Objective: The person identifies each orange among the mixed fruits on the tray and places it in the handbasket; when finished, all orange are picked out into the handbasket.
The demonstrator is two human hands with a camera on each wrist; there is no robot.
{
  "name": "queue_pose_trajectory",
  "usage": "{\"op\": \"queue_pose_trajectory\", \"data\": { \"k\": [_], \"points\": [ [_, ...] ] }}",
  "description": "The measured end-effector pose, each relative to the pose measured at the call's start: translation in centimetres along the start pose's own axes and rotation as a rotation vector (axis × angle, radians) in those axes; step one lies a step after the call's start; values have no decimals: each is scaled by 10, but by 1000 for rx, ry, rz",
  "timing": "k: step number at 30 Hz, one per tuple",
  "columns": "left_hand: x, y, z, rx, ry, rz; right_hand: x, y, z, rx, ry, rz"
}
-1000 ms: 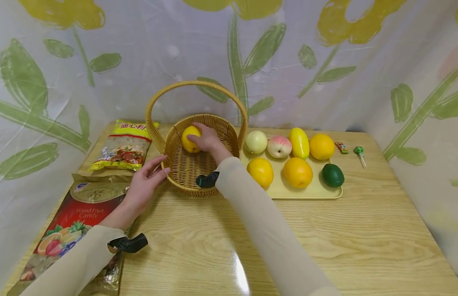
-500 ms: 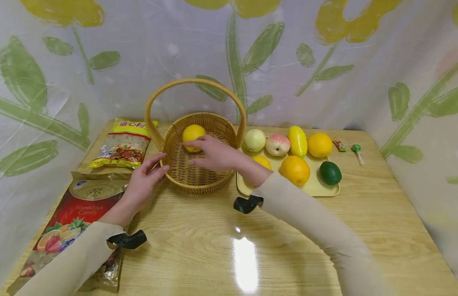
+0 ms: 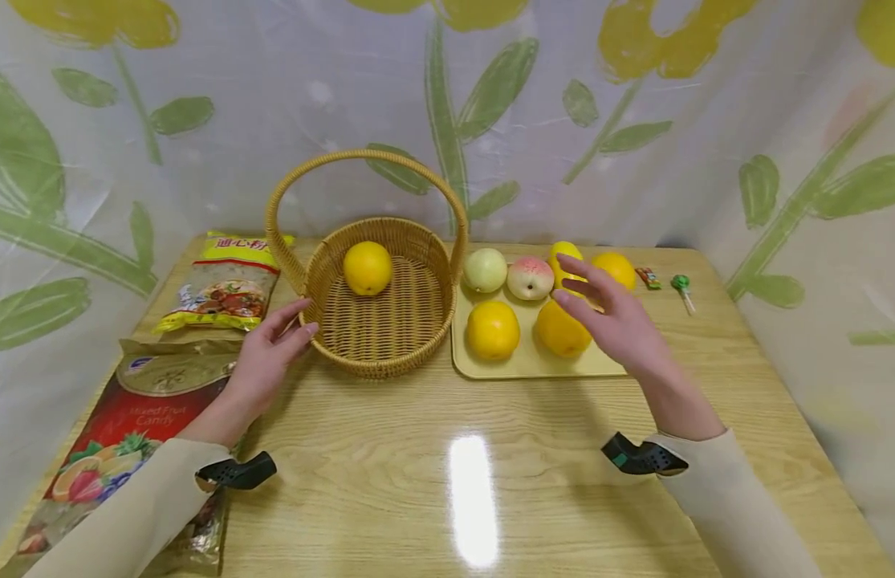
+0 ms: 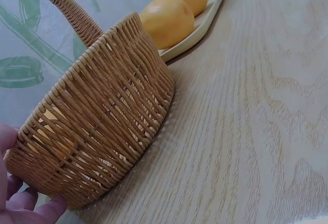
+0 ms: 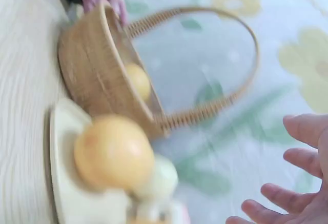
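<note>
A wicker basket (image 3: 378,353) with a tall handle stands left of centre and holds one orange (image 3: 368,268). My left hand (image 3: 269,353) grips its rim on the left side; the left wrist view shows fingers against the woven wall (image 4: 107,111). My right hand (image 3: 620,321) is above the yellow tray (image 3: 505,371), fingers spread and holding nothing. Fruit on the tray includes a near orange (image 3: 494,330), another orange (image 3: 563,331) partly behind the hand, a peach (image 3: 530,278), a pale green round fruit (image 3: 485,270) and a yellow mango (image 3: 565,255), partly covered.
A pasta bag (image 3: 226,281) and a mixed fruit candy bag (image 3: 154,417) lie along the left edge. Right of the tray are a small wrapped candy (image 3: 648,278) and a green lollipop (image 3: 681,285). A floral curtain (image 3: 310,96) hangs behind the table.
My right hand has let go of the orange inside the basket and moved right, over the tray. The left hand stays on the basket rim.
</note>
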State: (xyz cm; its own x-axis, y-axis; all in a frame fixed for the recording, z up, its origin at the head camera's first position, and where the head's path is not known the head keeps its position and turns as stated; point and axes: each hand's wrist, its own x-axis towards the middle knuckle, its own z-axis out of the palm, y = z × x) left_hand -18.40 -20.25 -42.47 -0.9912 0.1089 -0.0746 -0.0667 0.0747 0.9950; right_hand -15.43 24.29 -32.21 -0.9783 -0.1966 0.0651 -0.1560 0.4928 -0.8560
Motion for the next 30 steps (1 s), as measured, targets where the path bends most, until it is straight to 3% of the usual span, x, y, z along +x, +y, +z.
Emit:
{"op": "queue_pose_trajectory", "data": {
  "k": [5,15,30],
  "points": [
    [-2,2,-1,15,2,-8,-17,28,-21,13,79,106],
    [0,3,0,-9,-14,-17,-32,64,-24,57,10,217],
    [0,3,0,1,-15,-6,-19,84,-16,11,-97,208]
  ]
}}
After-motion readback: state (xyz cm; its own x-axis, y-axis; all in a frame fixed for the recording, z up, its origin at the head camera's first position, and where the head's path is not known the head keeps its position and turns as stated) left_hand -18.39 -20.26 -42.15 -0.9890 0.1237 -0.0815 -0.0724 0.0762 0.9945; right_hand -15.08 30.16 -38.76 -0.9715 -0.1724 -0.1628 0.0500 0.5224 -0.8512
